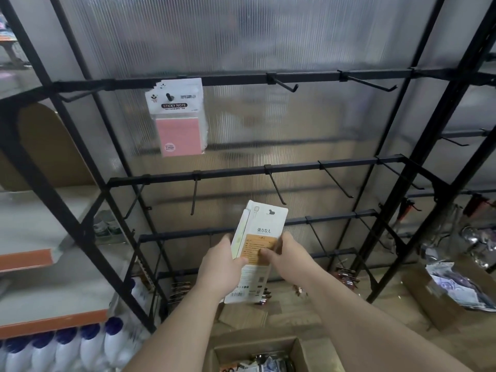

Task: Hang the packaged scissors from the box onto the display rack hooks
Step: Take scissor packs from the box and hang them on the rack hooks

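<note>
We gripped the flat card pack (264, 226) by its edges, left hand (218, 267) and right hand (288, 255) both clasping it; thin metal hook (275, 185) at 12 o'clock, cardboard box (241, 354) at 6.

The translucent panel (268, 124) closes the back of the display rack (295, 167), so free room lies only in front of the rails. On the top rail, a sticky note pack (178, 116) fills the hook left of centre. The bare top hooks (281, 83) to its right jut forward with open gaps between. The middle hooks (276, 187) slope down, well apart. The scissors pack (257, 237), gripped by the left hand (217, 265) and right hand (287, 253), stands below one gap. A slanted upright (29, 45) walls the left, and a cardboard box (311, 355) blocks the bottom edge.
</note>
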{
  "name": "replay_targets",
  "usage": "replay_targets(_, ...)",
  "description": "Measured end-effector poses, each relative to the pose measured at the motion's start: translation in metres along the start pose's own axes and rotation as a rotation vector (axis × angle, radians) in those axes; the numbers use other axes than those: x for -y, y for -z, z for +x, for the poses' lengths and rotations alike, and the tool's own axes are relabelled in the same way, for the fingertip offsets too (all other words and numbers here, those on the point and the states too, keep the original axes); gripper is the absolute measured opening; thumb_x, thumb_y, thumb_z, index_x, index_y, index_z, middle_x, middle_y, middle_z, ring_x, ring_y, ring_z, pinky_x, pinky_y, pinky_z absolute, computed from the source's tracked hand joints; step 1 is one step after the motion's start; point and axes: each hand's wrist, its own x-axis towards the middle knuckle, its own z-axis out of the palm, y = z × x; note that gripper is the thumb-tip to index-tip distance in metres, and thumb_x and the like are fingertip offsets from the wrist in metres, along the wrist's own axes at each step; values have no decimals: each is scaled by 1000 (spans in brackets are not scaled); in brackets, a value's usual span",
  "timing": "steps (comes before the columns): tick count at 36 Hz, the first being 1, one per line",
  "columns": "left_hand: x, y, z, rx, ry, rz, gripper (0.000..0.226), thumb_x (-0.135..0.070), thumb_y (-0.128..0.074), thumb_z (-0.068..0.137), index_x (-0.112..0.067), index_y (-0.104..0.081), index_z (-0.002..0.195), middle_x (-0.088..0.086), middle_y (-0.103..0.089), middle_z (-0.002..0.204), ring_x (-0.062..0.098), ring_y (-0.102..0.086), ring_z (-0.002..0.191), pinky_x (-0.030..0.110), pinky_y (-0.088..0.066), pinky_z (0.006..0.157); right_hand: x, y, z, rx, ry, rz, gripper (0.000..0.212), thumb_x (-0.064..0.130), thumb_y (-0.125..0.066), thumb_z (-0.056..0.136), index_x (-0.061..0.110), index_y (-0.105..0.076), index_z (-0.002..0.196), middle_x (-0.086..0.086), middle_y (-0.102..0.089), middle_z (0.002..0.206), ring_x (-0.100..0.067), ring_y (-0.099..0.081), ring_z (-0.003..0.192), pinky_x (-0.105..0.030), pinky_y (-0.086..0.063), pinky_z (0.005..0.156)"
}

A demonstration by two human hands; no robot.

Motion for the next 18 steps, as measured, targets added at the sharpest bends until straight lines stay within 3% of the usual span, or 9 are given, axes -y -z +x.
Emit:
replay_targets(6, -3, -3, -1, -17, 8, 26, 40, -22, -65, 96, -22, -50, 133, -1, -61, 138, 21, -63, 117, 35, -53, 90, -6, 1, 2, 3, -2, 54, 26, 33, -63, 95, 24, -48, 114, 9, -63, 112, -12, -66, 96, -33, -58, 83)
replay_targets(14, -5, -6, -2, -30, 11, 68, 42, -26, -64, 96, -23, -46, 134, -1, -61, 137, 21, -63, 116, 40, -56, 91, -7, 5, 4, -6, 6, 80, 24, 31, -64, 95, 25, -48, 112, 8, -65, 111, -13, -67, 95, -33, -59, 81)
replay_targets(18, -6, -7, -3, -44, 17, 106, 34, -27, -62, 97, -23, -45, 126, -1, -62, 134, 20, -64, 108, 33, -54, 79, -7, 6, 3, -15, 24, 84, 25, 31, -63, 95, 25, -49, 114, 10, -63, 112, -11, -64, 98, -26, -54, 73)
